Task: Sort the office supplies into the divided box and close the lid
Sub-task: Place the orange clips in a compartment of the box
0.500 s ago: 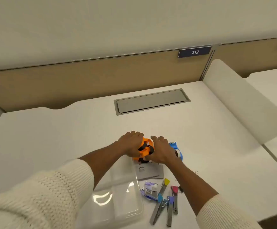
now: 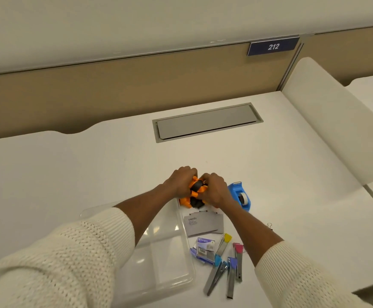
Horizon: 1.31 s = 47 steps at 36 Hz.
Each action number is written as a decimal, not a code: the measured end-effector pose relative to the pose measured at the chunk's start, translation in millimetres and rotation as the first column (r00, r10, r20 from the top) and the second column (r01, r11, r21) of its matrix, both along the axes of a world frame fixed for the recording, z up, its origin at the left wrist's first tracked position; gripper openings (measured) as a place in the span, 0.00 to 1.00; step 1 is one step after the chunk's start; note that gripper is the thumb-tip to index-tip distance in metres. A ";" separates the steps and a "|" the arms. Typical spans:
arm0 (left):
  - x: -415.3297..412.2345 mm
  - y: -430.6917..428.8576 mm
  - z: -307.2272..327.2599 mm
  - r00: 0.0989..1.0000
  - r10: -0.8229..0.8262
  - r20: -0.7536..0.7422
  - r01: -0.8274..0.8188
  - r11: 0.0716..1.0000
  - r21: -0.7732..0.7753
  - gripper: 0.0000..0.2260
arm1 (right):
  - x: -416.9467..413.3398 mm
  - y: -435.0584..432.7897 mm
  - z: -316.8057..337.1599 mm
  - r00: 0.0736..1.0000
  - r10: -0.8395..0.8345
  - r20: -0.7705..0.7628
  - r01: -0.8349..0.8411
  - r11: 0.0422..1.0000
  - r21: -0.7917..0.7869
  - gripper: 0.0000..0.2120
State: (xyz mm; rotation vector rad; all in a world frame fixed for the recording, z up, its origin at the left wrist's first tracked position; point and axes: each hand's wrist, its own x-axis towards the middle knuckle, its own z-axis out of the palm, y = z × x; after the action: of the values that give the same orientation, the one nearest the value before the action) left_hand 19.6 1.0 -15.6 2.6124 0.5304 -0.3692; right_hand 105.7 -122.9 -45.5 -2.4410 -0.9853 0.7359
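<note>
While both hands (image 2: 200, 188) clasp orange clips (image 2: 196, 189), the divided box (image 2: 170, 252) lies open.

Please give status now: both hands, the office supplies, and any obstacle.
Left hand and right hand both clamped on orange-black bundle. Divided box open, compartments look empty. Tape dispenser close beside right hand; nothing blocking.

The scene is lit evenly and softly from overhead, with no hard shadows cast; only faint, diffuse shading is seen on the white surface (image 2: 92, 174) beneath the forearms. Small white glare patches are reflected on the clear plastic box (image 2: 158, 258). The picture is slightly soft throughout, and the fingers of the left hand (image 2: 182, 184) and right hand (image 2: 214, 188) are smeared by motion blur. Straight edges are bent by wide-angle distortion toward the borders, as at the partition (image 2: 114, 94).
</note>
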 end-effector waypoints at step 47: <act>-152.6 -9.1 36.6 0.775 0.608 0.172 -0.576 0.792 -0.201 0.10 | -127.0 37.2 73.7 0.954 -0.087 -0.286 0.102 0.994 0.038 0.18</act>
State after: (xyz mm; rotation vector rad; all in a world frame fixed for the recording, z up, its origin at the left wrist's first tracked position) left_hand -132.9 -8.1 21.0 2.1582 1.1561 0.1036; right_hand -21.3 -85.7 28.2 -2.2393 -0.7616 0.9808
